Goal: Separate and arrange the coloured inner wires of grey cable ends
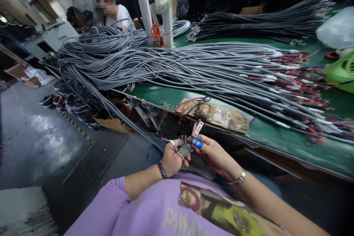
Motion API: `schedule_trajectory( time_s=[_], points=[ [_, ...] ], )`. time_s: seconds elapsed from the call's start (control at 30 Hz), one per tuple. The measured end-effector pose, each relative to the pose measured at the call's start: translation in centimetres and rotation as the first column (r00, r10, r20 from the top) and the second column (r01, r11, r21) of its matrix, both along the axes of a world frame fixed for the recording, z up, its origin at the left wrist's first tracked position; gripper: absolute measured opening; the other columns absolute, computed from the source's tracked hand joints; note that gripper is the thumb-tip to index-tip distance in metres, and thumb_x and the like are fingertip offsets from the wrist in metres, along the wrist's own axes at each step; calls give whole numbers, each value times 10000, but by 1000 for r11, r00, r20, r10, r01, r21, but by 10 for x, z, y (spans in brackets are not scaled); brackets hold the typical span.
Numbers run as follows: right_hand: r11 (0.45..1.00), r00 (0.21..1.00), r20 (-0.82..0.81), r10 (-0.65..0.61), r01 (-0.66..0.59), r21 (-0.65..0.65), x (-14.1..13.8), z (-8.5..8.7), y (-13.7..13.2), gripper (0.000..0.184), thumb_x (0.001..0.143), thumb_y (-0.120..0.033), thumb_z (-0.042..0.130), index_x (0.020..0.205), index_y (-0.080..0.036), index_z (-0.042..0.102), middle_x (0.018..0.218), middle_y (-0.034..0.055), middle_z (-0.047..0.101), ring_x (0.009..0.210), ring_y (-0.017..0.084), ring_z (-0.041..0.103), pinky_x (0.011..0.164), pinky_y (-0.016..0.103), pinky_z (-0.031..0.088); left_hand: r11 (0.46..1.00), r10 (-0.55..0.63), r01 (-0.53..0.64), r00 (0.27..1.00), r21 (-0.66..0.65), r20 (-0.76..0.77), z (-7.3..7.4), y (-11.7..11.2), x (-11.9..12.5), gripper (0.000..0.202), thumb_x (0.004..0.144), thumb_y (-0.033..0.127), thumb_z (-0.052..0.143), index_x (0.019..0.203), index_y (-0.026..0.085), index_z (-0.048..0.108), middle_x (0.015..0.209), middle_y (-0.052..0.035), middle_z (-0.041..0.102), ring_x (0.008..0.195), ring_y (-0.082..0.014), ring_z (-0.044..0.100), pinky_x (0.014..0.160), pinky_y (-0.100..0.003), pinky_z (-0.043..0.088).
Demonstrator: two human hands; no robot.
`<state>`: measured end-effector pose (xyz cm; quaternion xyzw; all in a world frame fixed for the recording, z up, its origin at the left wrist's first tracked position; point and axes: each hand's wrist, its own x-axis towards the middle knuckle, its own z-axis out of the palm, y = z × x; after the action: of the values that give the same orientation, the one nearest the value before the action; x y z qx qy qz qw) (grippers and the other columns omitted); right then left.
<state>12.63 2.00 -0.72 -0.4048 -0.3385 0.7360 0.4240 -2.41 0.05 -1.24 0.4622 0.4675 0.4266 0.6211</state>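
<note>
My left hand [172, 159], with grey finger covers, is closed on a grey cable [174, 145] that has a white sleeve at its end. Thin coloured wires [183, 139] fan out above its fingers. Just to the right, my right hand [214, 152] is closed too, with a blue cover [197, 143] on its thumb and its fingertips against the wires. What it pinches is hidden. A pale pink clip-like piece [197, 128] sticks up right behind these fingertips; whether it is held, I cannot tell. Both hands are over my lap, in front of the bench edge.
Long grey cables [166, 62] with stripped, coloured ends lie across the green bench [312, 155]. A taped cardboard piece [218, 116] sits at the edge. Behind are dark cables [257, 22], a post with orange scissors [156, 31], and a green basket [341, 68]. A person [123, 16] sits back left.
</note>
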Motion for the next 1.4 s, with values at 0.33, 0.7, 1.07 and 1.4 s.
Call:
schedule_trajectory(
  time_s=[0.33,0.7,1.07,1.4],
  points=[
    [998,996,67,-63,61,36,1,-1,2,336,564,-408,853,690,-160,663,630,-6,563,584,112,438,583,272,362,1000,-13,14,999,16,-53,3,1,0,447,785,572,615,671,146,541,523,21,554,356,-57,479,353,-168,321],
    [993,992,62,-114,112,22,-1,-2,1,316,545,-389,860,670,-169,671,624,-12,565,566,103,427,568,268,357,991,108,-98,989,-96,103,-8,6,3,427,738,535,672,633,150,520,483,36,540,315,-54,453,313,-169,256],
    [996,989,-146,-18,4,-92,-5,-6,0,312,621,-383,836,692,-167,623,575,-22,522,545,102,457,551,251,393,991,-7,15,998,-133,61,-2,4,1,476,670,587,708,658,132,566,475,31,533,313,-55,435,311,-178,257],
    [990,985,-147,-86,67,-128,8,2,22,482,758,-684,575,787,-212,671,706,31,620,583,137,522,574,277,476,997,56,-57,998,48,19,12,5,4,455,737,584,658,679,143,564,526,16,570,359,-56,469,355,-179,345]
  ],
)
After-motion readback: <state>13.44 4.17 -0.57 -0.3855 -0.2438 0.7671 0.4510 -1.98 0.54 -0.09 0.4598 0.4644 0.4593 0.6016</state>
